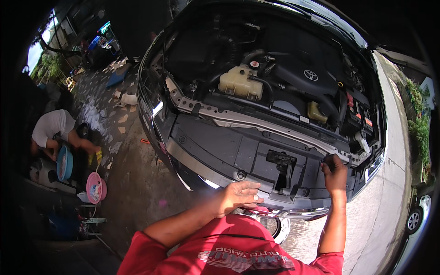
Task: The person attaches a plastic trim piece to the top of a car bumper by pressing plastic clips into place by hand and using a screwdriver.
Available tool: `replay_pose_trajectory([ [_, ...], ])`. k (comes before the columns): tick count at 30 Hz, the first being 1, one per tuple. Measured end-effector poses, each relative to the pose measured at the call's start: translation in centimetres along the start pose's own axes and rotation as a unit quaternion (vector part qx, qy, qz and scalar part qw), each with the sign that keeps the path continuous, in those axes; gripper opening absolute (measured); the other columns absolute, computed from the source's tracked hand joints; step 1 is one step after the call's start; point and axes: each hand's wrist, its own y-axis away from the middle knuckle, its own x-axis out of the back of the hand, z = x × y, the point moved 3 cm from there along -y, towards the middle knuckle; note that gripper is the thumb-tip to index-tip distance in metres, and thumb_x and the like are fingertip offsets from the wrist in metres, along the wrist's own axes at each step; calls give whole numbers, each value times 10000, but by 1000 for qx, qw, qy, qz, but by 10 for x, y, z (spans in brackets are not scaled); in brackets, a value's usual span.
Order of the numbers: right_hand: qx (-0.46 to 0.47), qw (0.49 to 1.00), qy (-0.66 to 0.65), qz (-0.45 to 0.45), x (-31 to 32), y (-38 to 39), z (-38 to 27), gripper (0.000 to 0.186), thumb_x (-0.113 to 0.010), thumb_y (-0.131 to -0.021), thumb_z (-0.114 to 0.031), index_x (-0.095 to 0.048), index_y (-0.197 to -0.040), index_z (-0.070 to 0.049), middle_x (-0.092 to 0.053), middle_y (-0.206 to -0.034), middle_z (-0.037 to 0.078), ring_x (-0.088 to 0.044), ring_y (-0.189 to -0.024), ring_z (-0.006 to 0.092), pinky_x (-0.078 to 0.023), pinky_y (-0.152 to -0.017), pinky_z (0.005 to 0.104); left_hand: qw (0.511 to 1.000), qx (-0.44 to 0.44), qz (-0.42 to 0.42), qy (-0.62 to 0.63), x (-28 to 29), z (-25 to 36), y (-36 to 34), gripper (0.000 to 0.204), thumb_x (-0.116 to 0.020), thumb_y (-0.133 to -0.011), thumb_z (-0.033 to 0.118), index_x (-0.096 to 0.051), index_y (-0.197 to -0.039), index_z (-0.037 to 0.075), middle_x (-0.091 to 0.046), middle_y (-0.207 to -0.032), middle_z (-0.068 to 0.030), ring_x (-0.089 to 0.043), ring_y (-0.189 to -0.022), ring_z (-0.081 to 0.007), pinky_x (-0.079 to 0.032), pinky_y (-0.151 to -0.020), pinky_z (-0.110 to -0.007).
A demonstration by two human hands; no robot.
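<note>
A dark car stands with its hood up, the engine bay in view. My left hand rests flat, fingers together, on the front edge of the black radiator cover panel, near the chrome grille. My right hand is raised to the panel's right end by the silver crossmember, its fingers curled on something small and dark there; what it is I cannot tell. The black hood latch sits between my two hands. A cream coolant tank lies further back.
At the left a person in a white shirt crouches on wet concrete beside a blue basin and a pink basin. A white car's wheel shows at the far right. Green bushes line the right side.
</note>
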Motion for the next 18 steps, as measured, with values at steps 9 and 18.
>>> replay_pose_trajectory([
  [9,-3,990,116,-75,-33,-67,-19,221,-834,-919,-213,-775,-1050,-46,-800,-1016,195,-756,-1029,420,-578,-908,487,995,-61,77,16,39,3,47,569,-730,-1038,133,-528,-1542,-35,-668,-1415,-191,-713,-1302,-340,-617,-1032,-395],
  [18,74,962,238,-114,-61,-75,-32,170,-775,-916,-196,-815,-1030,-76,-795,-1021,195,-751,-1022,428,-590,-909,494,987,-62,132,73,91,-14,70,457,-747,-1029,107,-627,-1452,-16,-744,-1241,-114,-757,-1210,-361,-646,-962,-432],
])
